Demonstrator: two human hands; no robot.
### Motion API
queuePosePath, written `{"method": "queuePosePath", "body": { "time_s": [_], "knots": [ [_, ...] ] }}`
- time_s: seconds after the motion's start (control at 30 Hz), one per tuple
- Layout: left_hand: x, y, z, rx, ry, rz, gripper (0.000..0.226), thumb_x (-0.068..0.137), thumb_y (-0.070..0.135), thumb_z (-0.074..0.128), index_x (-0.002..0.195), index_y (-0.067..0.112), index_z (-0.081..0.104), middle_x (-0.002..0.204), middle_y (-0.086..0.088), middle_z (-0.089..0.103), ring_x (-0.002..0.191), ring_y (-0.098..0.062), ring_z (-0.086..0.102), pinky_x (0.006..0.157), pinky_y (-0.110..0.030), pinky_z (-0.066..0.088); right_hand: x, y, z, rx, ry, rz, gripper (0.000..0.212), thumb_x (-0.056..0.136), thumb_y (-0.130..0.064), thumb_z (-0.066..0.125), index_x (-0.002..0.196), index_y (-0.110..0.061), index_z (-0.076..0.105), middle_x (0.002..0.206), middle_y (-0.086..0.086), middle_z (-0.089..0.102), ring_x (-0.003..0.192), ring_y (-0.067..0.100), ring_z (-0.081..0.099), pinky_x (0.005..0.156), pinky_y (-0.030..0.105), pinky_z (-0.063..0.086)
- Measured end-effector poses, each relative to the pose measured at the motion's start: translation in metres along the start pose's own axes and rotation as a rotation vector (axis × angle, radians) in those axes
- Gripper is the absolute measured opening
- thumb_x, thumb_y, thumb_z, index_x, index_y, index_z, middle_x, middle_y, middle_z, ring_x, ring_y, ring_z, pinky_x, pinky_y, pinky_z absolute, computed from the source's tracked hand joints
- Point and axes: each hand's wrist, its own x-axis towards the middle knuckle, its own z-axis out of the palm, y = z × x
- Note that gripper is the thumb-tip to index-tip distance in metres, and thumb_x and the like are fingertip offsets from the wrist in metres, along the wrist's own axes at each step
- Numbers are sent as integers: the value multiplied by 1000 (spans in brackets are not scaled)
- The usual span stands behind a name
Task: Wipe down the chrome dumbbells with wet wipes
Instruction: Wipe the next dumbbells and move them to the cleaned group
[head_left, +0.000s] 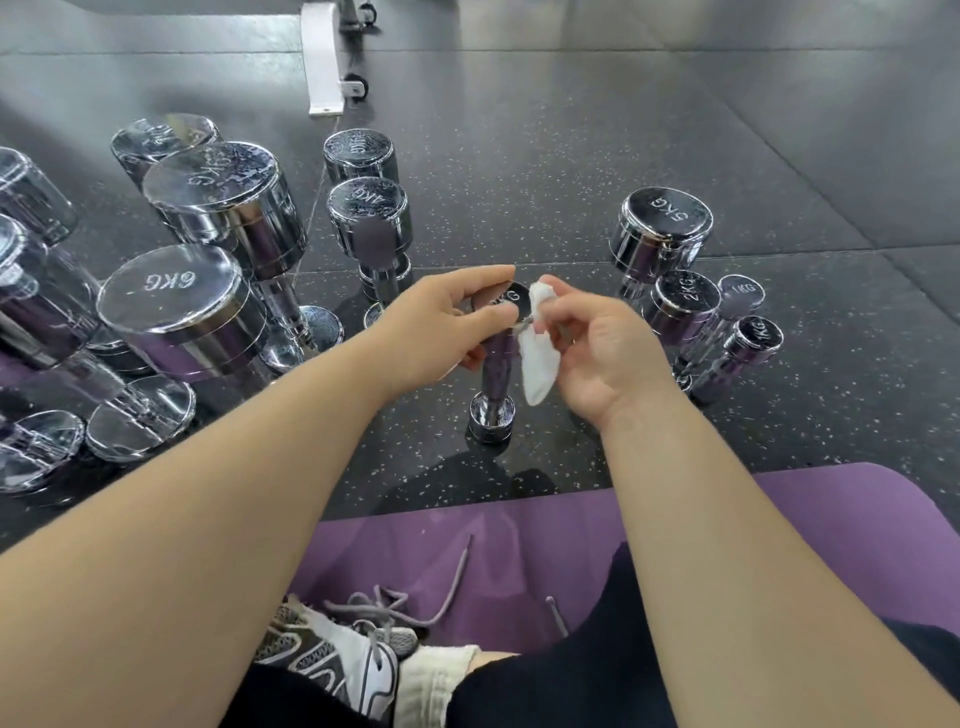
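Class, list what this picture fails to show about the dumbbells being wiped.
1. Head view: weight digit on the held dumbbell, covered by the left hand.
2. Head view: leftmost dumbbells, cut off by the frame edge.
3. Head view: cap rim under the wet wipe, pinched by the right hand.

My left hand (436, 322) covers most of the top head of the small dumbbell (493, 413), so the digit before "KG" is unreadable. Its handle sits half behind the wipe (537, 364), whose upper end is tucked under my right hand (602, 348). The dumbbells at the left edge (26, 192) are cut off and smeared, the white machine foot (322, 57) is cropped at the top, and the stamp on the rearmost middle dumbbell (358, 148) is too blurred to read.
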Motion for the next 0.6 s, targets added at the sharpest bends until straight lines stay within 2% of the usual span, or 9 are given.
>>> {"method": "queuePosePath", "body": {
  "time_s": [0.07, 0.1, 0.2, 0.23, 0.33, 0.37, 0.5, 0.53, 0.6],
  "knots": [
    [0, 4, 7, 112, 29, 30, 46, 97, 28, 60, 141, 29, 50, 83, 16, 61, 56, 6, 57, 57, -7, 44, 4, 0, 0, 20, 40, -36, 23, 89, 13, 47, 92, -2, 63, 74, 7, 59, 55, 11, 56, 72, 24, 50],
    [0, 5, 9, 185, 46, 46, 47, 97, 32, 58, 143, 29, 48, 89, 15, 60, 64, 7, 59, 61, -7, 44, 5, 5, -1, 41, 54, -8, 19, 92, 10, 48, 91, -2, 63, 74, 8, 61, 56, 13, 58, 72, 26, 54],
    [-1, 4, 19, 434, 146, 78, 52, 98, 44, 51, 146, 27, 42, 128, 3, 54, 110, -16, 58, 90, -25, 42, 3, 25, -2, -11, 73, 85, 24, 95, 8, 45, 82, -2, 62, 69, 8, 61, 60, 16, 58, 64, 27, 55],
    [-2, 5, 25, 484, 189, 63, 52, 98, 47, 49, 146, 26, 42, 133, -1, 49, 116, -22, 54, 95, -29, 40, 2, 28, -1, -35, 88, 71, 29, 93, 11, 43, 75, -2, 62, 62, 6, 58, 58, 15, 55, 60, 24, 53],
    [0, 12, 38, 519, 263, -4, 54, 94, 57, 48, 139, 26, 46, 129, -2, 46, 111, -24, 54, 92, -34, 42, -1, 26, -2, -93, 180, -27, 52, 90, 12, 44, 44, -10, 56, 41, -2, 47, 39, 9, 44, 41, 18, 40],
    [2, 12, 36, 505, 227, 13, 55, 93, 59, 48, 138, 29, 48, 128, 1, 46, 110, -20, 53, 91, -31, 41, -4, 24, -3, -73, 195, -46, 52, 88, 13, 42, 44, -11, 56, 41, -3, 47, 38, 8, 43, 39, 17, 37],
    [5, 7, 18, 462, -85, 164, 56, 94, 48, 55, 147, 37, 39, 124, 15, 45, 108, -7, 47, 95, -23, 35, -6, 13, -5, 21, 268, -117, 26, 85, 12, 43, 75, -7, 59, 56, 0, 46, 48, 8, 40, 43, 14, 37],
    [5, 4, 17, 470, -80, 180, 57, 94, 47, 56, 147, 36, 38, 123, 13, 47, 108, -8, 47, 95, -23, 35, -6, 11, -4, 11, 242, -126, 26, 83, 12, 41, 77, -6, 58, 57, 0, 43, 48, 9, 38, 42, 16, 36],
    [9, 0, 20, 485, 13, 186, 58, 93, 48, 57, 146, 34, 38, 124, 10, 48, 110, -11, 49, 95, -26, 37, -6, 12, -2, -73, 147, -90, 28, 78, 10, 34, 64, -7, 51, 53, 2, 40, 44, 11, 35, 43, 20, 33]
  ]
}}
